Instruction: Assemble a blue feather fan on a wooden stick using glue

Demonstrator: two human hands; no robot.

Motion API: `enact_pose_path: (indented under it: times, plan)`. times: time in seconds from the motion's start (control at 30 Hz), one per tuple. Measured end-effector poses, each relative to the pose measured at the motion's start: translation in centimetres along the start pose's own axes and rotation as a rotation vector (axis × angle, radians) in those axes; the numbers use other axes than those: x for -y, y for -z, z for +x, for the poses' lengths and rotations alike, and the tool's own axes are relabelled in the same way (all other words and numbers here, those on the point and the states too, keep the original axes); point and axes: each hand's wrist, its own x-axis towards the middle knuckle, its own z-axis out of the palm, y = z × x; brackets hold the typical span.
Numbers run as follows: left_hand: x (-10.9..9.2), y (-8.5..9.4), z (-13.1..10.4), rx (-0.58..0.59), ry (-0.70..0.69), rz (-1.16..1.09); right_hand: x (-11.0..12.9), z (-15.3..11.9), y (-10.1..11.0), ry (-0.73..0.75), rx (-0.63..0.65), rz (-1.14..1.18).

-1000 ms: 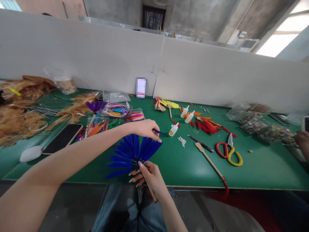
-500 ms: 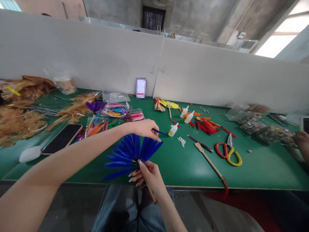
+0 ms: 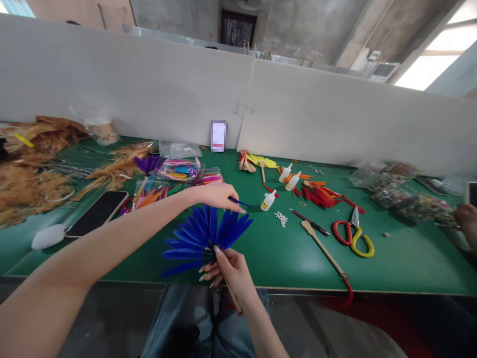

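Observation:
My right hand (image 3: 238, 276) is closed around the wooden handle (image 3: 233, 297) of a blue feather fan (image 3: 197, 236) at the table's front edge. The fan's feathers spread out to the left and away from me, their bases meeting near my thumb. Above the fan, my left hand (image 3: 221, 196) pinches a single thin blue feather (image 3: 241, 202) whose tip points right. That tip is a short way left of a white glue bottle (image 3: 268, 201). Small white beads (image 3: 280, 219) lie in a loose pile right of the bottle.
Two more glue bottles (image 3: 292, 182) stand behind, near red and orange feathers (image 3: 323, 194). Tweezers (image 3: 310, 222), a wooden stick (image 3: 322, 248) and scissors (image 3: 354, 233) lie to the right. Bagged feathers (image 3: 179, 169), a phone (image 3: 97, 214) and tan fibre (image 3: 33, 191) are left. Another person's hand (image 3: 465, 221) shows far right.
My left hand has drawn slightly back to the left with the feather, so its tip is farther from the glue bottle. My right hand and the fan stay nearly where they were.

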Motion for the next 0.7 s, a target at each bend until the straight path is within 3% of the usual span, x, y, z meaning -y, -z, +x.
enact_pose_path:
  times: [0.43, 0.63, 0.7]
  plan:
    - [0.2, 0.0, -0.4, -0.061, 0.011, -0.105, 0.3, 0.0, 0.0, -0.015, 0.003, -0.033]
    - [-0.3, 1.1, -2.4, -0.462, -0.014, -0.425, 0.5, -0.3, 0.4, -0.028, 0.013, -0.008]
    - [-0.7, 1.2, -3.6, -0.498, -0.012, -0.446, 0.8, -0.4, 0.6, -0.024, 0.036, 0.018]
